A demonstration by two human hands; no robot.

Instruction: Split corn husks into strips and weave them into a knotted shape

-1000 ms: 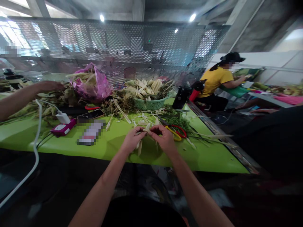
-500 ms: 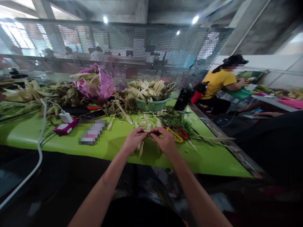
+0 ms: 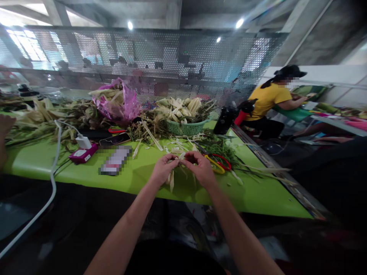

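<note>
My left hand (image 3: pixel 164 168) and my right hand (image 3: pixel 200 167) meet over the front of the green table (image 3: pixel 137 183). Both are closed, thumbs and fingertips pinching pale dried husk strips (image 3: pixel 171 181) that look like corn husk. The strips hang below and stick up between the fingers; just how they are joined is hidden. Beside my right hand lie scissors (image 3: pixel 218 164) with one red and one yellow handle loop. Beyond the hands, pale husk scraps (image 3: pixel 177 143) are scattered on the table.
A green basket (image 3: pixel 186 128) of husks stands behind, near a pink wrapper (image 3: pixel 126 105) of husks. A black bottle (image 3: pixel 225 120), a phone (image 3: pixel 116 160) and a purple power socket (image 3: pixel 83 153) with a white cable surround the work. Another person's hand (image 3: pixel 5 124) shows at far left; a person in yellow (image 3: pixel 266 101) sits right.
The view has shifted slightly, so the scene sits a little further right. My hands keep pinching the husk strips, fingers slightly moved. Another person's hand has appeared at the left edge.
</note>
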